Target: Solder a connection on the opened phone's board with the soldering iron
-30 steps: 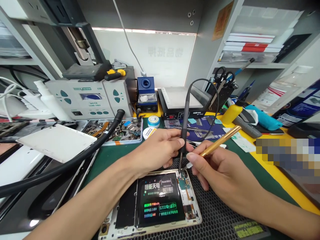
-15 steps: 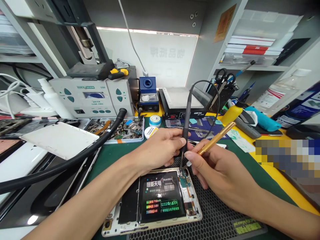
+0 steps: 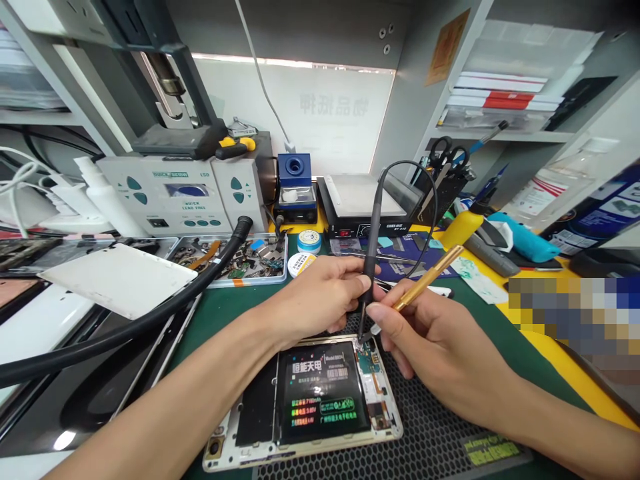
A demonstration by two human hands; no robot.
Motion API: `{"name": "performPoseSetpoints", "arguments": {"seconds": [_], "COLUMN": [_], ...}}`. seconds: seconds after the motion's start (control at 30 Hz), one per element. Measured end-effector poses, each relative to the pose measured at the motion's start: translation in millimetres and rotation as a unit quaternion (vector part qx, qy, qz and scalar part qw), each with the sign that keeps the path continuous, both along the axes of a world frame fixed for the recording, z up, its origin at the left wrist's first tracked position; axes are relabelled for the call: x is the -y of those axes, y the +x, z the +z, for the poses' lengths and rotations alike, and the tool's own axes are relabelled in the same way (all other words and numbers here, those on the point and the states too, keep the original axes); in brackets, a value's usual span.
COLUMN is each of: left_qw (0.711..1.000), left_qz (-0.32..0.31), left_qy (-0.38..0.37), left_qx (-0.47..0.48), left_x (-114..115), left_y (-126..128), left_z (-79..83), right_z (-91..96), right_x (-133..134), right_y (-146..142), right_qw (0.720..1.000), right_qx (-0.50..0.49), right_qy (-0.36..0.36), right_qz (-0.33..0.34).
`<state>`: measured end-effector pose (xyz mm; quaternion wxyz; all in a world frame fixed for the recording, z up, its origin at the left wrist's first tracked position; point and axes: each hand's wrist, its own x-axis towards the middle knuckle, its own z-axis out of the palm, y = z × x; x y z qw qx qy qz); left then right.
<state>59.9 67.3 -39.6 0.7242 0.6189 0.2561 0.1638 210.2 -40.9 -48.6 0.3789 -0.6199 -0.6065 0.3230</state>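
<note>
An opened tablet (image 3: 260,456) lies on a black honeycomb-pattern mat (image 3: 430,440), its black battery (image 3: 325,393) and green circuit board (image 3: 369,360) exposed. My left hand (image 3: 325,293) is closed round a black soldering iron (image 3: 373,247), held nearly upright. The iron's tip points down at the board's upper corner, by the tablet's far edge. From the right, my right hand (image 3: 425,327) pinches a gold-handled tool (image 3: 430,277) with a dark, thin tip. That tip meets the same corner, close beside the iron's tip. Whether either tip touches the board is too small to tell.
A thick black hose (image 3: 150,313) crosses the left side before a hot-air station (image 3: 180,193). Behind my hands stand a tray of small parts (image 3: 250,263), a blue soldering stand (image 3: 297,190) and a flat heating plate (image 3: 360,197). A yellow bottle (image 3: 463,223) is at right.
The gold-handled tool and my right hand have shifted very slightly left. Both tips stay at the board's corner, and my left hand keeps its hold on the iron.
</note>
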Motion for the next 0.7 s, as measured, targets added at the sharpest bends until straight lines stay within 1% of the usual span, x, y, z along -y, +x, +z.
{"name": "performPoseSetpoints", "arguments": {"seconds": [0.13, 0.4, 0.7], "left_qw": [1.000, 1.000, 1.000], "left_qz": [0.000, 0.000, -0.002], "left_qy": [-0.002, -0.003, 0.000], "left_qx": [0.001, 0.008, 0.007], "left_x": [0.4, 1.3, 0.7], "left_y": [0.3, 0.2, -0.5], "left_z": [0.1, 1.1, 1.2], "right_z": [1.9, 0.1, 1.7], "right_x": [0.0, 0.6, 0.4], "right_y": [0.1, -0.7, -1.7], "right_qw": [1.000, 1.000, 1.000], "right_qx": [0.004, -0.010, 0.013], "right_qy": [0.004, -0.001, 0.011], "right_qz": [-0.008, 0.000, -0.002]}}
